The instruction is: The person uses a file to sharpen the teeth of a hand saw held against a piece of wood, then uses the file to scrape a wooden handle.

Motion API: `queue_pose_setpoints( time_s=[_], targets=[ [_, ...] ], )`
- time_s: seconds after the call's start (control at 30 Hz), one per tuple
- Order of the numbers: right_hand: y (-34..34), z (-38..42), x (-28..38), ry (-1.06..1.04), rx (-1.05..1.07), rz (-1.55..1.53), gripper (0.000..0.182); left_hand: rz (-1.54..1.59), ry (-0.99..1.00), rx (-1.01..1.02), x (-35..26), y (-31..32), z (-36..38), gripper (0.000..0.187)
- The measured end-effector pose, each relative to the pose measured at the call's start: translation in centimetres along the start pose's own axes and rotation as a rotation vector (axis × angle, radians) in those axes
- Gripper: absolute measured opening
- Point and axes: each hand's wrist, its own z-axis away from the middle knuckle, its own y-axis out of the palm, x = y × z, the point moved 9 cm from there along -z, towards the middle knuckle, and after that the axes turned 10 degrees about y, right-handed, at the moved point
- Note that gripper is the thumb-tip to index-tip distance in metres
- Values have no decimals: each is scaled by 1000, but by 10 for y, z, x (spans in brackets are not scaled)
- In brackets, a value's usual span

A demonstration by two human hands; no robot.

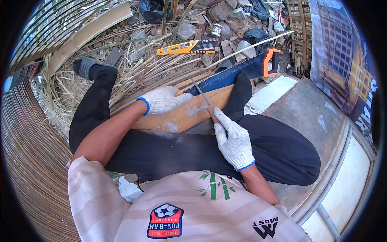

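My left hand [163, 99], in a white knit glove with a blue cuff, rests closed at the tip end of a hand saw [225, 76], on a wooden board [189, 115]. The saw lies teeth up across the board, its orange and black handle at the upper right by my foot. My right hand [234, 143], gloved the same way, is closed on the brown handle of a thin file [203, 96]. The file's narrow blade points up and left, and its tip is close to the saw teeth.
A yellow and black saw sleeve [187, 47] lies on straw and thin sticks beyond the board. Stones and plastic litter [242, 24] are at the top. Thin bamboo strips [32, 161] stand at the left, with a framed panel [314, 121] at the right.
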Motion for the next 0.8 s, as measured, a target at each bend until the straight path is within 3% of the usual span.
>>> queue_pose_setpoints(
  time_s=[0.13, 0.2, 0.3, 0.37, 0.43, 0.47, 0.6, 0.67, 0.73, 0.77, 0.8],
  targets=[
    [17, -30, 25, -91, -81, 151, 50, 10, 7, 47, 1, 2, -3, 84],
    [30, -47, 27, -11, 25, 229, 48, 7, -19, 49, 1, 1, -3, 85],
    [28, -51, 14, 54, 89, -151, 48, -71, -24, 8, 7, 2, -3, 86],
    [18, -48, -1, 246, 108, -271, 49, -74, -8, 14, 10, 0, -6, 90],
    [-2, -39, 0, 286, 88, -270, 50, -4, -1, 55, 1, -1, 0, 93],
    [-15, -37, 8, 120, 26, -198, 50, 22, 3, 77, -3, -2, 2, 95],
    [-11, -15, -7, 474, 322, -360, 56, -55, -27, 75, 5, -1, -3, 100],
    [-12, -7, -1, 409, 334, -292, 59, -67, -31, 62, 9, 2, -5, 102],
    [-8, -2, 4, 28, 122, -73, 60, -74, -37, 55, 10, -1, -5, 104],
    [-3, 1, 1, -58, 67, -98, 59, -72, -42, 61, 9, -1, -5, 104],
    [-1, 2, -1, -29, 81, -73, 57, -68, -49, 71, 9, 0, -3, 105]
  ],
)
